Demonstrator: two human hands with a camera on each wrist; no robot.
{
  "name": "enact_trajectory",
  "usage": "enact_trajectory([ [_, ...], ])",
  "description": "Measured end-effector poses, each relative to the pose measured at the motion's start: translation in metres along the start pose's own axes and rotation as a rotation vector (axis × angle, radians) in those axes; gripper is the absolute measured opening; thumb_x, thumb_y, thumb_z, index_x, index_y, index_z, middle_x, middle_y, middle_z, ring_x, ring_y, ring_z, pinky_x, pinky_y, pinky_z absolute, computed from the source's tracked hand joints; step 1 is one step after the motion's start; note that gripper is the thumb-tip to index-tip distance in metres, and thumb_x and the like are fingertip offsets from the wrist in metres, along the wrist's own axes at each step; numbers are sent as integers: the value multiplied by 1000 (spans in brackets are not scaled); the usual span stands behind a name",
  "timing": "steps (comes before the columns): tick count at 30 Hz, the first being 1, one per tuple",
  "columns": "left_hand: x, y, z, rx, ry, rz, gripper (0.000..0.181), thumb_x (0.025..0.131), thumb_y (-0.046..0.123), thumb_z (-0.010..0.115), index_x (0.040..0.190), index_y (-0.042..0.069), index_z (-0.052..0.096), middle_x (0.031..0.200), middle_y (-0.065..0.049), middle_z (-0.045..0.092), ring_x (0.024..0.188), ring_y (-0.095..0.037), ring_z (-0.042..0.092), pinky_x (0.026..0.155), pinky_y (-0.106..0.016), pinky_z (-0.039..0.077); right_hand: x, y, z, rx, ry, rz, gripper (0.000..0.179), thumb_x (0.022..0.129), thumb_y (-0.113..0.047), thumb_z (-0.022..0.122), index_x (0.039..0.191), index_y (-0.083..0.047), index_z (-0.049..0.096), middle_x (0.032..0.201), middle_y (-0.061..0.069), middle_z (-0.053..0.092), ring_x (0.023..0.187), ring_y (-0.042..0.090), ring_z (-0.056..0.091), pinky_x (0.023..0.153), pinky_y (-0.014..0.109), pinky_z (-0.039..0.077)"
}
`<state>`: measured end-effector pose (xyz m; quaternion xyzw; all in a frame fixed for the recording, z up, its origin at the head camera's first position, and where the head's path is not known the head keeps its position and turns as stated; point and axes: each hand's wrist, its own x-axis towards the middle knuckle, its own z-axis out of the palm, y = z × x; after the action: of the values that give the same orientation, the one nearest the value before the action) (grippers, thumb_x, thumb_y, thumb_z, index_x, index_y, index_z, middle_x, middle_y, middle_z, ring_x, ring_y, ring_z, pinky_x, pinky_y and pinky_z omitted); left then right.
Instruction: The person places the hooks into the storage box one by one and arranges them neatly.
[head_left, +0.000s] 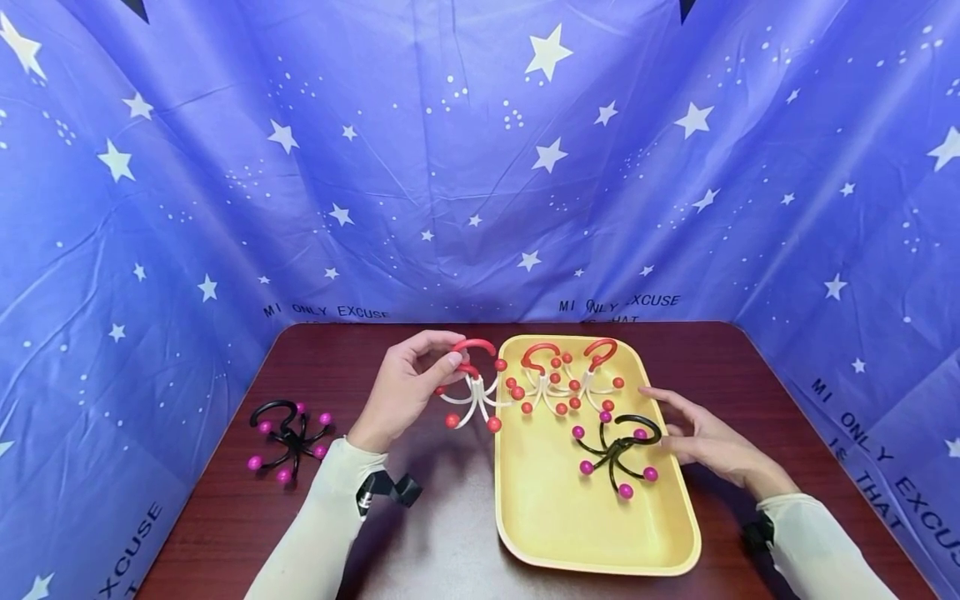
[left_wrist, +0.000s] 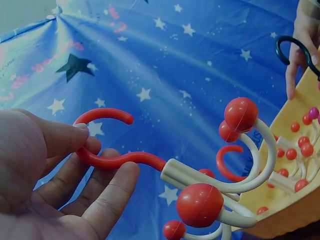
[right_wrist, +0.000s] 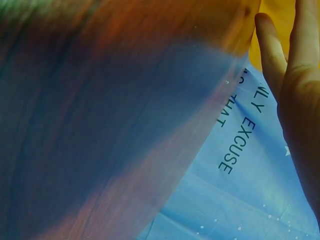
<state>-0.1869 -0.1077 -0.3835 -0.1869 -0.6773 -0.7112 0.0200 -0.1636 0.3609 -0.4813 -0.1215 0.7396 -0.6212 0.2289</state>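
My left hand [head_left: 401,387] pinches the red hook of a white multi-arm hook hanger [head_left: 477,393] with red ball tips. The hanger is just beyond the left rim of the yellow tray [head_left: 525,508]; in the left wrist view its red hook [left_wrist: 107,161] lies between thumb and fingers. Two similar red-and-white hangers [head_left: 543,379] sit at the tray's far end. A black hanger [head_left: 617,450] with magenta ball tips lies nearer its middle. Beside the tray's right rim, my right hand [head_left: 708,437] has its fingers extended against the side.
Another black hanger [head_left: 291,437] with magenta balls lies on the dark wood table [head_left: 435,517], left of my left forearm. Blue star-printed cloth [head_left: 450,167] hangs behind the table and along both sides.
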Motion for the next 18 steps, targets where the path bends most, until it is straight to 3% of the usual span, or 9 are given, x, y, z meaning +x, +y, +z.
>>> enact_trajectory([
  [7,-6,4,13,-7,-47,-9,25,101,7,71,126,4,71,113,-16,74,97,-16,78,83,-39,66,1,0,0,4,11,9,85,99,4,63,168,-14,17,149,38,45,117,32,72,85,60,63],
  [11,-8,2,22,-58,-74,-13,27,101,4,70,127,-1,69,115,-22,73,96,-16,78,85,-37,65,1,0,0,11,4,7,85,99,5,62,168,-14,16,148,37,48,117,34,72,85,61,62],
  [18,-8,-7,36,-82,-102,-10,27,100,0,69,126,-4,69,114,-14,74,94,-14,76,85,-37,65,1,-1,1,16,-2,3,85,99,7,60,168,-13,16,147,36,49,119,37,71,85,61,62],
])
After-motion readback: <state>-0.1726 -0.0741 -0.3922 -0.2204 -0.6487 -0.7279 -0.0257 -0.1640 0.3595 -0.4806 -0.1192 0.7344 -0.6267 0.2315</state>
